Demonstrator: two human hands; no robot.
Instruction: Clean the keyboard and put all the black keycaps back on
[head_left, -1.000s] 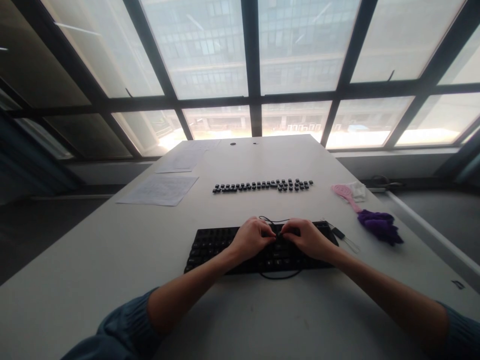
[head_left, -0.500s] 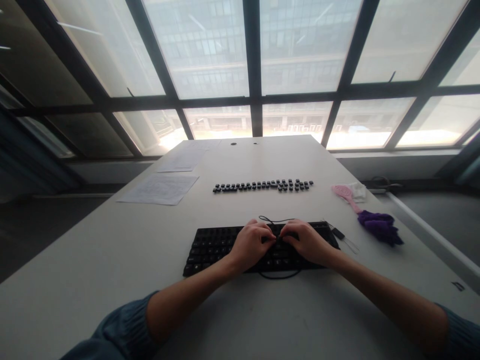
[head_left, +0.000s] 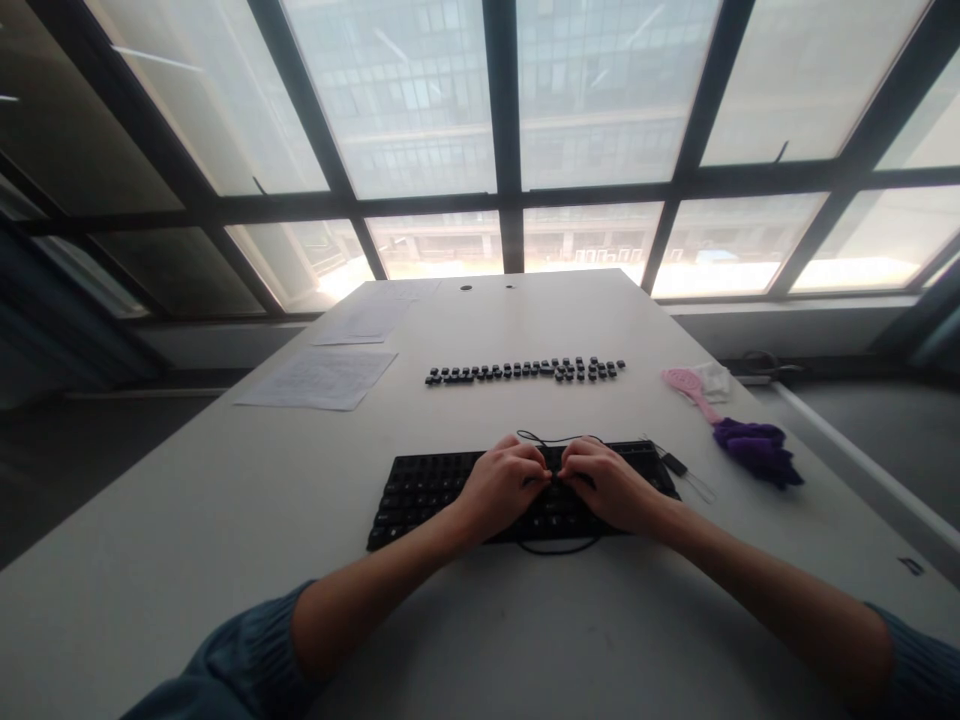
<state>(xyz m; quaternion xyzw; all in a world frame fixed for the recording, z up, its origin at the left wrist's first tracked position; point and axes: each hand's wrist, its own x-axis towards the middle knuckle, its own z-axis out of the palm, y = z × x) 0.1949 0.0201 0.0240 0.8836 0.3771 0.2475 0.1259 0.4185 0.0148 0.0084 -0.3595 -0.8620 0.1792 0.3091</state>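
Note:
A black keyboard lies across the white table in front of me, its cable looping out behind and in front. My left hand is over the middle of it, thumb and fingers pinched together close to the keys. Just to its right, my right hand makes a similar pinch, the two sets of fingertips nearly meeting. Whatever sits between the fingertips is too small and dark to make out. Farther back, rows of loose black keycaps stand on the table.
By the keyboard's right end lies a small black tool with thin wire loops, like a keycap puller. Beyond it are a pink-handled brush with a purple fluffy head and a white tissue. Paper sheets lie on the left.
The fingers of my right hand have shifted slightly, curling closer at the same spot on the keyboard. My left hand stays almost where it was.

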